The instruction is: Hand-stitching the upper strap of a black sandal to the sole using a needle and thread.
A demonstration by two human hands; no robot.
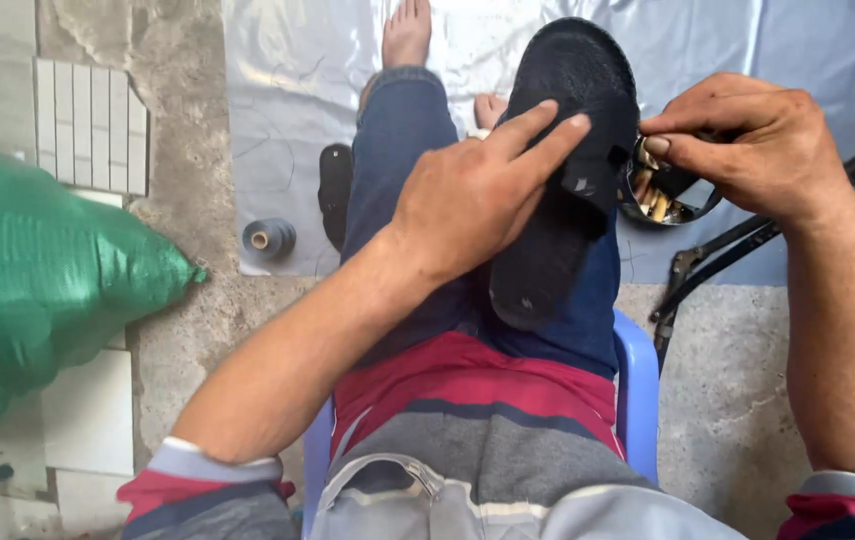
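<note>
Far left of the frame: a big green woven sack (37, 290) bulges in from the edge, lying on pale tiles and rough concrete floor (197, 300)

Left of centre, a small grey thread spool (268, 239) stands on its end at the lower edge of a pale plastic sheet (287, 80) spread over the floor. Just right of it a dark sandal (333, 192) lies flat on the sheet, partly hidden by my knee

Centre: my legs in blue jeans (402, 130) run up the frame; I sit on a blue plastic chair (637, 390). My left hand (467, 195) rests over my thigh, index and middle fingers (547, 135) stretched out side by side and pressing on the edge of a black slipper (562, 180). The slipper stands sole-out on my lap, toe toward the top of the frame, heel toward my belly

Right of centre: my right hand (757, 140) meets the slipper's right edge, thumb and forefinger pinched together at that edge; what they nip is too small to tell. Under this hand sits a small round tin (662, 200) of bits

Far right, dark metal bars (747, 240) slant across the floor
</note>
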